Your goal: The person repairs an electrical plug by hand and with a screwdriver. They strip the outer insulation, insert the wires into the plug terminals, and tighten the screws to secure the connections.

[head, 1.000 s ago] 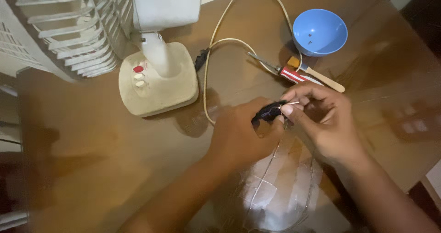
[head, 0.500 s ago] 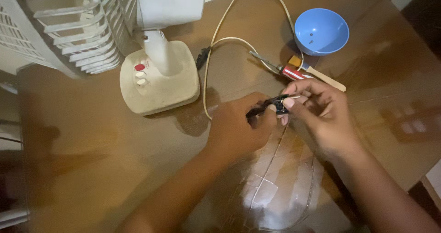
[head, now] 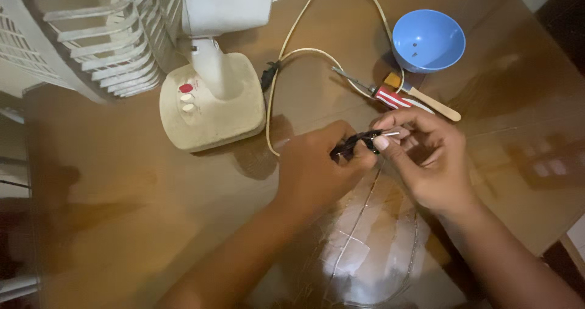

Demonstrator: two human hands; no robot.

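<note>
Both hands meet over the middle of a brown wooden table (head: 134,224). My left hand (head: 317,169) and my right hand (head: 423,157) pinch a small black plug-like part (head: 356,143) between their fingertips, with a thin metal prong showing at its right end. The part is held just above the table, close to a cream power cord (head: 286,59). How the part joins the cord is hidden by my fingers.
A cream table fan (head: 210,99) with a white grille stands at the back left. A blue bowl (head: 428,40) sits at the back right. A red-and-white-handled screwdriver (head: 381,91) and a small wooden-handled brush (head: 420,96) lie beside it.
The view has shifted slightly. My hands stay together on the black part, with the fingers turning it a little; nothing was picked up or put down.
</note>
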